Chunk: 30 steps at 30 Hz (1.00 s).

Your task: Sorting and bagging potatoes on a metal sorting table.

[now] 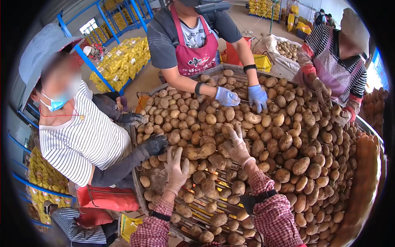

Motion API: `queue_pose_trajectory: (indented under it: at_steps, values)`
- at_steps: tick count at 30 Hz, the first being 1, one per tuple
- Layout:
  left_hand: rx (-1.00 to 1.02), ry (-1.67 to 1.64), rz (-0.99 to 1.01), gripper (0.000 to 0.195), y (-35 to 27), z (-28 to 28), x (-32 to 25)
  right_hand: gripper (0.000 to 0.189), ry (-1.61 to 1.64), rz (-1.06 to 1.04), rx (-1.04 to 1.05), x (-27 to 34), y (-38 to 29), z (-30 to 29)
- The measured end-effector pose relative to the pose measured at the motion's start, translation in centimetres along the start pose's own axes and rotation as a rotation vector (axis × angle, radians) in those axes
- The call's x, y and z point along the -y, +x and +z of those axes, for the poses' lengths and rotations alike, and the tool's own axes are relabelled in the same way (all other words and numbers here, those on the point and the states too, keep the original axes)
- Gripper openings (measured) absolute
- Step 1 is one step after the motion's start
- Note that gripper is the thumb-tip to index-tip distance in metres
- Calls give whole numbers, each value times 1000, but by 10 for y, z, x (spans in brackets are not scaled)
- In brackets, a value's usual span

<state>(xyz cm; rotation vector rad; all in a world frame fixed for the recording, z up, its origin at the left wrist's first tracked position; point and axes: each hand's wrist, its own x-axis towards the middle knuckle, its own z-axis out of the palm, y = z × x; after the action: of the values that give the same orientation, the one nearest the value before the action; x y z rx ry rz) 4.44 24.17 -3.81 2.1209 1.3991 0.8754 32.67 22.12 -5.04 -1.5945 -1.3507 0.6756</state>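
My left hand (177, 173), in a pale glove, is over the near left part of a slatted sorting table (206, 204). Its fingers are spread and no potato shows in its grasp. An irregular, knobbly potato (197, 151) lies just beyond its fingertips. Further right, my right hand (239, 148), gloved alike, reaches into the heap, its fingers and thumb around a brown potato (227, 130). Many loose potatoes (285, 141), soil on their skins, cover the table around both hands. Between the near ones, dark slats show with yellow beneath.
Across the table, a co-worker's blue-gloved hands (242, 97) touch potatoes. At left is another co-worker's black-gloved hand (155, 144), close to my left hand. A third person's gloved hand (341, 116) is at right. Yellow mesh sacks (123, 66) stand stacked behind; a red bin (106, 197) sits lower left.
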Motion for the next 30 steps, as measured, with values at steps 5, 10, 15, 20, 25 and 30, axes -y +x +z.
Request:
queue_pose_trajectory:
  at_steps: [5, 10, 15, 20, 25, 30]
  values:
    - [86, 104, 62, 58, -80, -11, -7, 95, -182, -111, 9, 35, -65, 40]
    - [196, 169, 30, 65, -57, -18, -6, 65, -768, -12, 219, 71, -31, 64]
    - [215, -308, -104, 49, -35, -13, 43, 43, -785, -9, 388, 92, 50, 59]
    - [195, -688, -352, 45, -69, -35, 6, 37, -668, -106, 261, 98, 11, 62]
    - [165, -321, 36, 86, -122, -5, -6, 35, -321, -229, 29, 72, -122, 112]
    - [280, -210, 40, 82, -157, -24, -48, 31, -118, -41, 606, 76, -160, 57]
